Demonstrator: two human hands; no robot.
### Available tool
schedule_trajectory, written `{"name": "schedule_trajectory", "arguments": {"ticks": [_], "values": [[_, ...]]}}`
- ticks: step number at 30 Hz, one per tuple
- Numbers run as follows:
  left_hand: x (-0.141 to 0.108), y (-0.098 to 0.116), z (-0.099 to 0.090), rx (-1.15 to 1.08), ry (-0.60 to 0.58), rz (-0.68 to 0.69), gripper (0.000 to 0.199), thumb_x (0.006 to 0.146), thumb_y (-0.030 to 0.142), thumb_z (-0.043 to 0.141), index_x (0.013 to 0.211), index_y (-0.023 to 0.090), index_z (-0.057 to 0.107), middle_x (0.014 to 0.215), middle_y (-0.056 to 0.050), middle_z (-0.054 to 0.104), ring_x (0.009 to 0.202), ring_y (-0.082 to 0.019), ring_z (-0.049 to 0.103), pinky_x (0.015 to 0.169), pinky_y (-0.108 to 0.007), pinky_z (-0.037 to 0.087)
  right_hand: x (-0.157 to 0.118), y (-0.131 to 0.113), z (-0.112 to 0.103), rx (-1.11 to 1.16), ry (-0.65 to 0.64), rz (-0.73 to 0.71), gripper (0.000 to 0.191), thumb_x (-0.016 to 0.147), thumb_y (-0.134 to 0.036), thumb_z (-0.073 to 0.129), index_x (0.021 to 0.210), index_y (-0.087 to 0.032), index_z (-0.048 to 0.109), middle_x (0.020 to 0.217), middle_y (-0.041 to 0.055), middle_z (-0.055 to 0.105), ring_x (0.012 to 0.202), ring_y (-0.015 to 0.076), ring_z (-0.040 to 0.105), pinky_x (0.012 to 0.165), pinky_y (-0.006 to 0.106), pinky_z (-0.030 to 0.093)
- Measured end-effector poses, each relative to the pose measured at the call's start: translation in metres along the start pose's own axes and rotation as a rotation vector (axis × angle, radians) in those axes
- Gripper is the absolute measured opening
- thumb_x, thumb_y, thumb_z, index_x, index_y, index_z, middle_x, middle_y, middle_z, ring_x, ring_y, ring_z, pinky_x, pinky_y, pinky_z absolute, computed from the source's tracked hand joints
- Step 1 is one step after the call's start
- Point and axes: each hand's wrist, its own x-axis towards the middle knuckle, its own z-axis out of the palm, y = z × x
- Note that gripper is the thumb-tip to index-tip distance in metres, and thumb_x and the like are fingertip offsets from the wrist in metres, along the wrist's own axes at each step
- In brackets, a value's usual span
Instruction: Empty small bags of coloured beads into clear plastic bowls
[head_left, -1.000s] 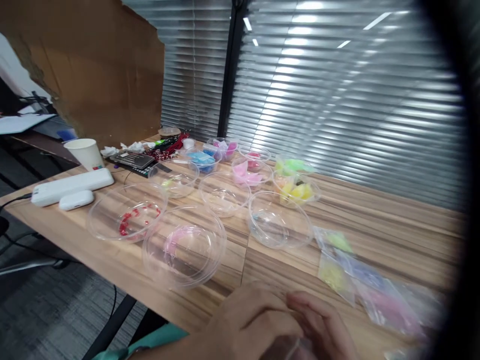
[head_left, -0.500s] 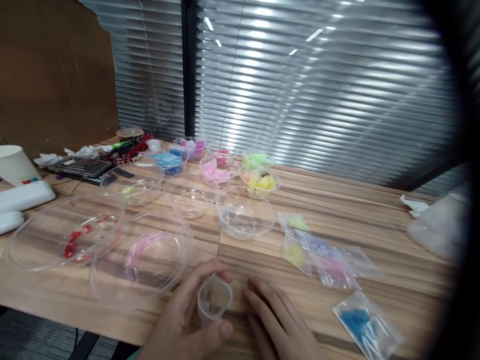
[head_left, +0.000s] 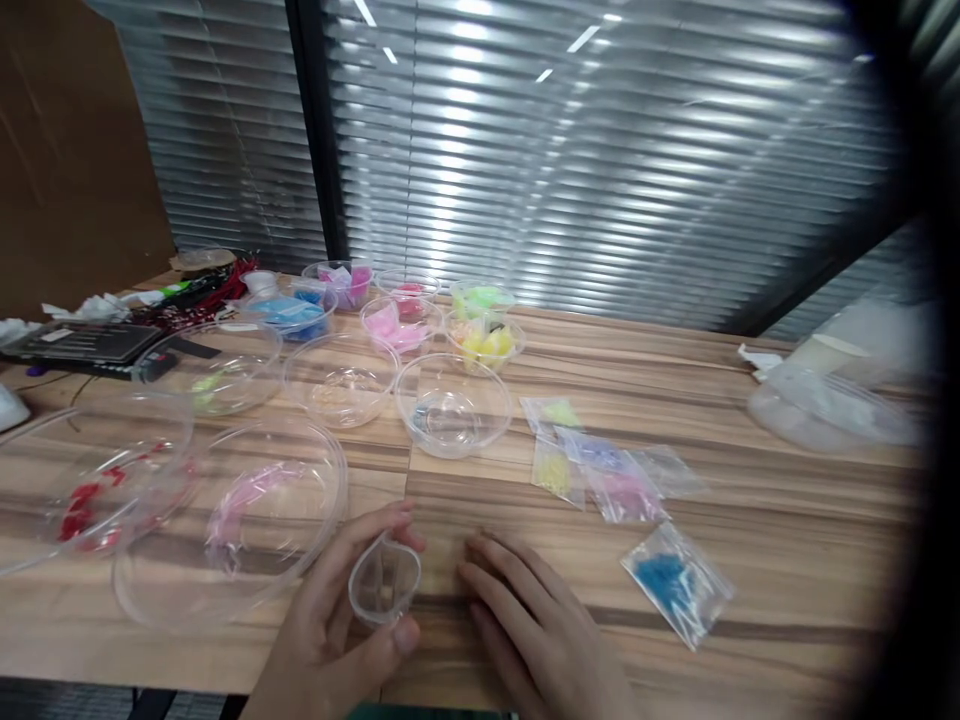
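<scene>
My left hand (head_left: pixel 341 620) curls around a small clear plastic cup (head_left: pixel 385 580), thumb on the near side and fingers on the far side. Nothing is visible inside the cup. Just to its right, my right hand (head_left: pixel 536 615) rests on the wooden table (head_left: pixel 442 515), its fingers stretched out and holding nothing. Left of the cup stands a clear bowl with pink bits (head_left: pixel 247 500). A clear bowl (head_left: pixel 454 410) with a little bluish material lies beyond my hands. Off to the right is a zip bag of blue bits (head_left: pixel 667 580).
Bowls with red bits (head_left: pixel 86 510), yellow pieces (head_left: pixel 487 345), pink pieces (head_left: pixel 397 328) and blue packets (head_left: pixel 292 315) spread across the left and back. Small bags of pale bits (head_left: pixel 626 490) lie right of centre. A clear lidded container (head_left: pixel 817 410) stands at far right, before blinds (head_left: pixel 600 180).
The view has turned to the right, so the table's things sit further left in the picture. Both hands keep nearly the same pose, the left still around the cup.
</scene>
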Motion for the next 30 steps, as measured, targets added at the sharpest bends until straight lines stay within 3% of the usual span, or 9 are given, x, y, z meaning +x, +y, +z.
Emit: {"name": "schedule_trajectory", "arguments": {"ticks": [5,10,13,15,18,21,24,26,30], "values": [[-0.001,0.000,-0.001,0.007,-0.007,0.011,0.046,0.079,0.044,0.080,0.122,0.033,0.066,0.114,0.000,0.074,0.116,-0.020,0.068,0.096,-0.023,0.056,0.009,0.004,-0.042,0.209,-0.103,0.111,0.034,0.098,-0.010,0.046,0.124,-0.025,0.061,0.121,0.0043,0.070,0.111,0.0138,0.069,0.091,0.020,0.058],[-0.002,0.000,0.000,0.044,-0.008,0.017,0.047,0.078,0.047,0.080,0.121,0.034,0.066,0.112,-0.001,0.074,0.133,-0.025,0.057,0.103,-0.030,0.053,0.053,0.030,-0.071,-0.032,-0.071,-0.017,0.040,0.099,-0.006,0.038,0.132,-0.020,0.057,0.134,0.0105,0.064,0.125,0.0213,0.061,0.104,0.038,0.053],[-0.002,-0.001,-0.001,0.065,0.002,0.015,0.048,0.078,0.051,0.079,0.121,0.035,0.066,0.123,-0.001,0.071,0.134,-0.026,0.056,0.105,-0.032,0.053,0.083,0.053,-0.063,-0.096,-0.203,-0.100,0.041,0.103,-0.023,0.050,0.144,-0.018,0.048,0.144,0.0117,0.057,0.137,0.0268,0.050,0.118,0.055,0.035],[-0.002,-0.003,-0.002,0.075,0.017,0.024,0.049,0.078,0.052,0.078,0.122,0.035,0.066,0.134,-0.002,0.067,0.137,-0.027,0.054,0.107,-0.035,0.052,0.094,0.063,-0.055,-0.072,-0.270,-0.150,0.040,0.103,-0.026,0.054,0.142,-0.020,0.051,0.139,0.0100,0.062,0.133,0.0250,0.054,0.121,0.057,0.029],[0.001,-0.009,-0.006,0.125,-0.002,0.093,0.051,0.079,0.052,0.077,0.126,0.039,0.064,0.144,0.000,0.058,0.143,-0.029,0.046,0.111,-0.041,0.048,0.094,0.063,-0.052,0.060,-0.286,-0.214,0.027,0.104,-0.019,0.047,0.124,-0.020,0.065,0.119,0.0077,0.071,0.116,0.0201,0.065,0.114,0.047,0.041],[0.002,-0.016,-0.012,0.217,-0.080,0.184,0.053,0.080,0.052,0.075,0.130,0.041,0.060,0.155,0.000,0.046,0.149,-0.033,0.035,0.114,-0.049,0.044,0.085,0.047,-0.064,0.219,-0.402,-0.231,0.026,0.105,-0.024,0.048,0.123,-0.021,0.068,0.112,0.0067,0.073,0.111,0.0201,0.066,0.102,0.038,0.051],[0.000,-0.019,-0.016,0.319,-0.110,0.202,0.054,0.082,0.054,0.072,0.133,0.042,0.056,0.163,0.000,0.031,0.154,-0.038,0.021,0.118,-0.064,0.029,0.081,0.030,-0.080,0.360,-0.528,-0.170,0.027,0.104,-0.029,0.051,0.124,-0.022,0.067,0.112,0.0041,0.072,0.106,0.0179,0.067,0.094,0.030,0.055],[-0.003,-0.018,-0.017,0.357,-0.101,0.183,0.053,0.084,0.054,0.070,0.133,0.043,0.055,0.166,0.001,0.023,0.155,-0.040,0.013,0.117,-0.070,0.022,0.085,0.026,-0.084,0.406,-0.505,-0.057,0.026,0.105,-0.027,0.047,0.119,-0.022,0.068,0.108,0.0026,0.072,0.097,0.0152,0.069,0.084,0.026,0.056],[-0.004,-0.008,-0.013,0.314,-0.177,0.195,0.051,0.086,0.050,0.071,0.133,0.042,0.054,0.166,0.000,0.027,0.154,-0.037,0.021,0.113,-0.058,0.041,0.104,0.033,-0.068,0.332,-0.487,0.051,0.018,0.102,-0.021,0.053,0.115,-0.025,0.066,0.107,0.0005,0.070,0.099,0.0155,0.066,0.084,0.027,0.054]]}}
